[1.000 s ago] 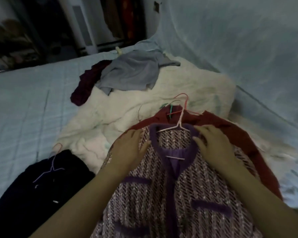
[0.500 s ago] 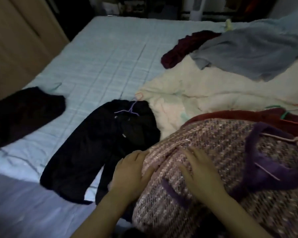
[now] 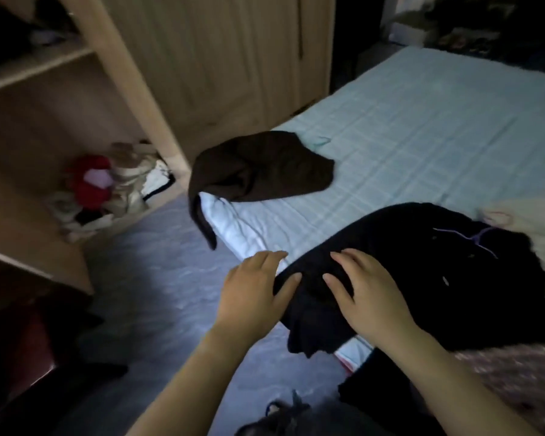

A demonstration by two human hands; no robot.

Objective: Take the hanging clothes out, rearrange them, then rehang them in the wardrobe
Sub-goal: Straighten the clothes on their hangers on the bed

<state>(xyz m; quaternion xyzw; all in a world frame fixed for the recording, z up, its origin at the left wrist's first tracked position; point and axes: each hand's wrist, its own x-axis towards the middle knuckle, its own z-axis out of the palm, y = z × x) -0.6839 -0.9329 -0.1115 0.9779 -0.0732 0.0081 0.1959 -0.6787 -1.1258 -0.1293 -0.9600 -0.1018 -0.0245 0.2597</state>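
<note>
A black garment [image 3: 416, 269] lies on the near edge of the bed with a thin purple hanger [image 3: 472, 239] at its neck. My right hand [image 3: 365, 291] rests flat on the garment's lower part, fingers spread. At the garment's left edge is my left hand [image 3: 255, 294], fingers straight, thumb touching the cloth. A dark brown garment [image 3: 261, 168] lies farther along the bed, one end drooping over the corner. A strip of the pink tweed jacket [image 3: 516, 366] shows at the lower right.
The bed [image 3: 422, 127] has a pale blue checked sheet. The open wooden wardrobe [image 3: 60, 105] stands at left, with a red and cream heap of soft things [image 3: 107, 187] on a shelf. Grey floor [image 3: 158, 278] lies between the wardrobe and the bed.
My view swung left toward the wardrobe. Both hands left the pink tweed jacket and moved onto the black garment.
</note>
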